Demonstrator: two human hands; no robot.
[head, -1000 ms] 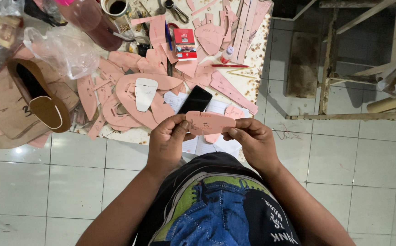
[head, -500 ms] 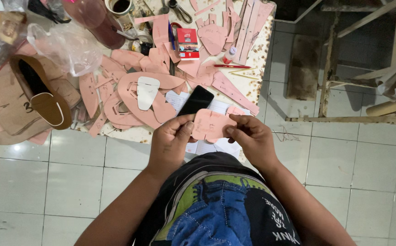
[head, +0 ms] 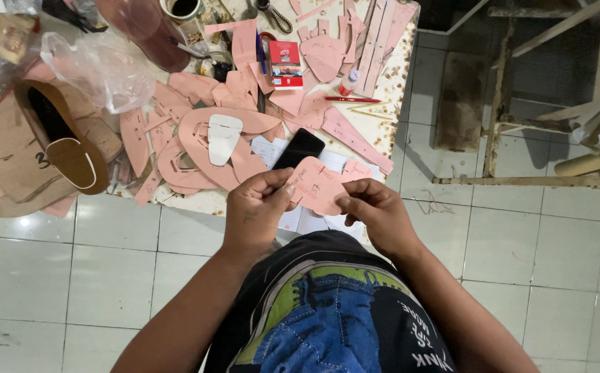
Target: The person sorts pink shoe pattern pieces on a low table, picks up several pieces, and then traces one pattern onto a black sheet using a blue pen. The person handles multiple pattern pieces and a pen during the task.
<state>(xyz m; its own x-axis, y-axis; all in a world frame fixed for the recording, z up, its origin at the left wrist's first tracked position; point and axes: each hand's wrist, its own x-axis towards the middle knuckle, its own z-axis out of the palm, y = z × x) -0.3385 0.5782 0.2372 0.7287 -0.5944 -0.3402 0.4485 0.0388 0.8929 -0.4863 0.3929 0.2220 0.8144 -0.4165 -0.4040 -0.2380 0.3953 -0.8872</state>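
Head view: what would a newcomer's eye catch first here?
Both hands, left hand and right hand, hold a pink pattern piece at the table's near edge. Behind it lies a black phone amid scattered pink cutouts; a tan shoe sits at left.

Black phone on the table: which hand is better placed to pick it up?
Probably left. The left hand sits just below the black phone, thumb nearest it. The right hand is further off and pinches the pink pattern piece too.
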